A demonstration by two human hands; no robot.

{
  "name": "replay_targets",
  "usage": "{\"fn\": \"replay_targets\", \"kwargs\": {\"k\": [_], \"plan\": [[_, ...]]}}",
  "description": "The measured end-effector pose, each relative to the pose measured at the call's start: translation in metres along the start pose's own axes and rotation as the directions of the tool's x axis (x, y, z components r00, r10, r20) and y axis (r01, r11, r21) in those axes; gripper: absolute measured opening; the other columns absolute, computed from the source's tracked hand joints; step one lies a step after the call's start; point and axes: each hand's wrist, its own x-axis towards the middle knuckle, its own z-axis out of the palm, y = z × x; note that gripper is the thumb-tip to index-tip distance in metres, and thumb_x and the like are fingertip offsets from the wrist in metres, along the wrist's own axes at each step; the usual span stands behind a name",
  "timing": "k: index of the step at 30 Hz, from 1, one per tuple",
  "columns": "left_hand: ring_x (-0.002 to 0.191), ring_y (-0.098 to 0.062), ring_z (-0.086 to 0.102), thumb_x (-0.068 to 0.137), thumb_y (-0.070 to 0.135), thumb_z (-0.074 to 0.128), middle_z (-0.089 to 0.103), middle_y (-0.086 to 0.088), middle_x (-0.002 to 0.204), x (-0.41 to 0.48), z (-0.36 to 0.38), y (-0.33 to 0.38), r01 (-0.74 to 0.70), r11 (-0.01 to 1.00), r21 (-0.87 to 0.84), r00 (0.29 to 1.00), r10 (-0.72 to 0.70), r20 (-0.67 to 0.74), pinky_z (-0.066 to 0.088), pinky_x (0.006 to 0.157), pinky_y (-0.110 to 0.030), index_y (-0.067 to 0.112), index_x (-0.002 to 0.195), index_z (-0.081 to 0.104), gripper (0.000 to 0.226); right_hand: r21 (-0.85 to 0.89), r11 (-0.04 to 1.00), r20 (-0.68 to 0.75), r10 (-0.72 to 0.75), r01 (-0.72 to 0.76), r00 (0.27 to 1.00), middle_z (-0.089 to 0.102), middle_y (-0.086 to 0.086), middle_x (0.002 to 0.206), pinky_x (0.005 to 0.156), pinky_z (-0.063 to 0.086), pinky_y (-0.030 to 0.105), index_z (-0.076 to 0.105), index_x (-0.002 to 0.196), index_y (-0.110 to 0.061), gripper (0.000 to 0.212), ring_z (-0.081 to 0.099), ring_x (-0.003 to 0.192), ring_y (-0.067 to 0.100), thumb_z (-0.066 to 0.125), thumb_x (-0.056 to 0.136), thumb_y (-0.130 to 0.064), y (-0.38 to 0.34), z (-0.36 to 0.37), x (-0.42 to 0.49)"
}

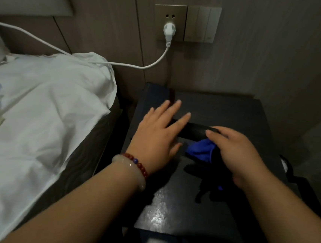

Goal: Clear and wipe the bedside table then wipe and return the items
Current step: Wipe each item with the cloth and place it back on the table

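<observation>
Right, nearest me over the bedside table [176, 211], my right hand [235, 150] bunches the blue cloth [200, 150], fingers curled round it and tips touching the right end of the long black item [194, 130]. It lies mid-table, long axis left to right. My left hand [158, 133] covers its left end, fingers straight and spread. Behind the table, a white plug [169, 31].

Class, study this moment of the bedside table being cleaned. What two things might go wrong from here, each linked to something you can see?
1. The right hand grips both the blue cloth and one end of the dark long item, while the left hand lies flat; the item might slip onto the bedside table.
2. The white cable runs from the wall plug towards the bed; a raised arm might snag it.
</observation>
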Motion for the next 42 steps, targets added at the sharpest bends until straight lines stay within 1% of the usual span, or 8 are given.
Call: {"fn": "replay_targets", "kwargs": {"k": [6, 10, 12, 18, 28, 34, 37, 42], "plan": [[0.125, -0.029, 0.046, 0.097, 0.026, 0.051, 0.047, -0.007, 0.141, 0.060, 0.026, -0.034, -0.165, 0.977, 0.134, 0.971, 0.136, 0.197, 0.043, 0.100, -0.044, 0.025, 0.152, 0.027, 0.060, -0.031, 0.996, 0.014, 0.088, -0.087, 0.996, 0.075, 0.003, 0.088, 0.087, 0.055, 0.040, 0.073, 0.092, -0.019, 0.019, 0.070, 0.087, 0.022, 0.060, 0.092, -0.034, -0.002, -0.003, 0.057], [0.123, -0.029, 0.043, 0.099, 0.031, 0.045, 0.044, -0.007, 0.140, 0.100, 0.050, -0.039, -0.108, 0.974, 0.201, 0.967, 0.056, 0.247, 0.043, 0.097, -0.042, 0.026, 0.152, 0.024, 0.057, -0.333, 0.943, -0.205, -0.046, -0.025, 0.978, 0.062, 0.002, 0.129, 0.102, 0.040, 0.029, 0.058, 0.131, -0.020, 0.050, 0.057, 0.118, 0.019, 0.061, 0.089, -0.047, 0.005, -0.003, 0.088], [0.122, -0.030, 0.042, 0.099, 0.031, 0.045, 0.044, -0.007, 0.138, 0.121, 0.064, -0.041, -0.023, 0.987, 0.158, 0.965, -0.020, 0.263, 0.044, 0.098, -0.043, 0.027, 0.152, 0.025, 0.057, -0.371, 0.929, -0.303, -0.125, 0.004, 0.945, 0.058, 0.004, 0.134, 0.094, 0.034, 0.021, 0.049, 0.139, -0.017, 0.057, 0.052, 0.123, 0.018, 0.062, 0.089, -0.042, 0.006, -0.007, 0.093], [0.127, -0.033, 0.039, 0.097, 0.023, 0.051, 0.043, -0.011, 0.139, 0.170, 0.107, -0.039, 0.015, 0.987, 0.157, 0.918, -0.076, 0.390, 0.045, 0.099, -0.047, 0.027, 0.152, 0.027, 0.059, -0.392, 0.915, -0.312, -0.227, 0.093, 0.923, 0.062, -0.002, 0.124, 0.084, 0.036, 0.020, 0.052, 0.135, -0.024, 0.049, 0.052, 0.103, 0.004, 0.064, 0.089, -0.035, 0.027, -0.008, 0.093], [0.126, -0.032, 0.036, 0.102, 0.037, 0.039, 0.038, -0.009, 0.142, 0.176, 0.131, -0.049, -0.017, 0.993, 0.120, 0.929, -0.029, 0.368, 0.043, 0.097, -0.042, 0.027, 0.154, 0.019, 0.056, -0.384, 0.913, -0.277, -0.259, 0.140, 0.925, 0.060, -0.009, 0.117, 0.084, 0.040, 0.019, 0.056, 0.128, -0.029, 0.040, 0.053, 0.105, 0.002, 0.064, 0.089, -0.033, 0.041, -0.003, 0.089], [0.142, -0.034, 0.019, 0.099, 0.040, 0.040, 0.021, -0.011, 0.157, 0.162, 0.130, -0.045, -0.011, 0.984, 0.177, 0.934, -0.053, 0.353, 0.016, 0.118, -0.047, 0.032, 0.154, 0.001, 0.068, -0.394, 0.907, -0.245, -0.262, 0.151, 0.933, 0.060, -0.009, 0.117, 0.075, 0.037, 0.011, 0.057, 0.126, -0.030, 0.036, 0.054, 0.104, 0.001, 0.063, 0.090, -0.034, 0.040, 0.001, 0.082], [0.149, -0.031, 0.005, 0.099, 0.041, 0.039, 0.007, -0.009, 0.163, 0.149, 0.114, -0.038, 0.053, 0.994, 0.096, 0.941, -0.082, 0.329, 0.008, 0.121, -0.044, 0.030, 0.154, -0.002, 0.069, -0.377, 0.914, -0.239, -0.253, 0.150, 0.938, 0.064, -0.006, 0.113, 0.082, 0.038, 0.015, 0.065, 0.117, -0.027, 0.029, 0.055, 0.098, 0.002, 0.064, 0.089, -0.033, 0.041, 0.009, 0.076], [0.150, -0.023, 0.004, 0.100, 0.038, 0.038, 0.009, -0.003, 0.163, 0.089, 0.070, -0.028, 0.194, 0.974, -0.119, 0.954, -0.159, 0.252, 0.007, 0.120, -0.038, 0.024, 0.154, 0.021, 0.057, -0.366, 0.920, -0.192, -0.219, 0.137, 0.957, 0.068, -0.006, 0.078, 0.059, 0.038, 0.005, 0.073, 0.084, -0.017, 0.013, 0.059, 0.071, 0.003, 0.065, 0.088, -0.027, 0.038, 0.024, 0.059]]}}
